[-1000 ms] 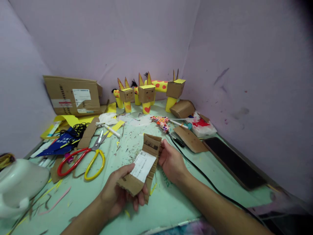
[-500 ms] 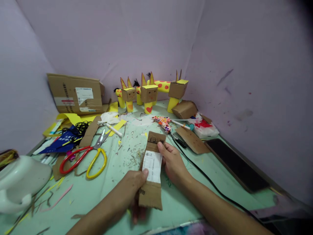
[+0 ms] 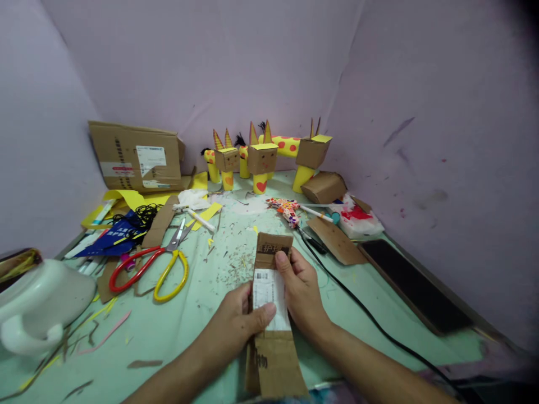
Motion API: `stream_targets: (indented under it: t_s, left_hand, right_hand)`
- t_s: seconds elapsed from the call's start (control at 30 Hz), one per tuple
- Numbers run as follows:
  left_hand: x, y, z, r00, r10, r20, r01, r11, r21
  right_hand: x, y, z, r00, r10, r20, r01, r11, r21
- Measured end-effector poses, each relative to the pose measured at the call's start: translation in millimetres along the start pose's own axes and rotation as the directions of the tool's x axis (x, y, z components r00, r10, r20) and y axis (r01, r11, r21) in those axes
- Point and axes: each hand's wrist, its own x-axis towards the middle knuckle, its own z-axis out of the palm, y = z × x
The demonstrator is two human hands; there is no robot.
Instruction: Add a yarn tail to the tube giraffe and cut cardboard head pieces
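Observation:
Both hands hold a folded strip of brown cardboard (image 3: 275,350) with a white printed label (image 3: 265,286) on its face. My left hand (image 3: 240,320) grips its left edge, the thumb lying across the label. My right hand (image 3: 301,286) pinches the right edge near the top, thumb in front, fingers behind. The strip's lower part reaches the table's front edge, and a second layer shows behind it at the lower left. Left of the hands lie open scissors (image 3: 174,244) with one red and one yellow handle. A flower-patterned glue gun (image 3: 285,210) rests beyond the strip.
Yellow spotted cardboard animals (image 3: 261,160) stand along the back wall. A cardboard box (image 3: 137,157) leans at the back left. A white mug (image 3: 46,303) lies at the left edge. On the right are a phone (image 3: 415,286) and a black cord (image 3: 357,308). Scraps litter the green tabletop.
The cardboard strip has been drawn lower and towards me, and more of its bottom part now shows. My left thumb has shifted further onto the label. The view has shifted slightly.

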Motion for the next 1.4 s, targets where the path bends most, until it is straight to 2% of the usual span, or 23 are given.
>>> stream_targets:
  t_s: [0.17, 0.3, 0.47, 0.63, 0.73, 0.87, 1.03, 1.23, 1.4]
  left_hand:
    - [-0.1, -0.8, 1.7, 1.0, -0.014, -0.007, 0.015, 0.963, 0.268]
    - [-2.1, 0.2, 1.0, 0.999, -0.025, -0.03, 0.035, 0.911, 0.412]
    - [-1.9, 1.2, 5.9, 0.997, -0.072, -0.041, 0.082, 0.901, 0.427]
    - [-1.2, 1.0, 6.0, 0.997, -0.077, -0.007, 0.074, 0.919, 0.387]
    - [-1.4, -0.3, 4.2, 0.998, -0.062, 0.015, 0.052, 0.924, 0.379]
    - [-1.7, -0.1, 4.4, 0.998, -0.066, -0.022, 0.07, 0.923, 0.379]
    - [-0.4, 0.8, 3.3, 0.993, -0.102, -0.062, 0.117, 0.932, 0.344]
    - [-0.3, -5.5, -3.2, 0.981, -0.189, 0.047, 0.178, 0.969, 0.171]
    - [-2.6, -7.4, -2.3, 0.982, -0.169, 0.087, 0.151, 0.972, 0.18]
  right_hand:
    - [-3.9, 0.9, 2.0, 0.996, 0.088, 0.034, -0.093, 0.971, 0.222]
    - [-0.9, -5.1, 3.9, 0.964, 0.24, 0.109, -0.264, 0.898, 0.353]
    - [4.3, -9.2, 5.7, 0.923, 0.364, 0.124, -0.378, 0.804, 0.459]
    - [5.5, -9.7, 2.3, 0.92, 0.326, 0.219, -0.392, 0.768, 0.506]
    - [5.5, -11.5, 0.6, 0.907, 0.329, 0.262, -0.418, 0.776, 0.472]
    - [6.9, -12.8, 1.0, 0.914, 0.323, 0.244, -0.402, 0.802, 0.441]
    - [12.2, -13.8, -0.8, 0.951, 0.285, 0.116, -0.304, 0.818, 0.488]
    - [22.7, -19.1, -7.4, 0.972, 0.236, 0.01, -0.204, 0.818, 0.538]
    - [26.0, -19.9, -7.4, 0.967, 0.25, -0.043, -0.19, 0.824, 0.533]
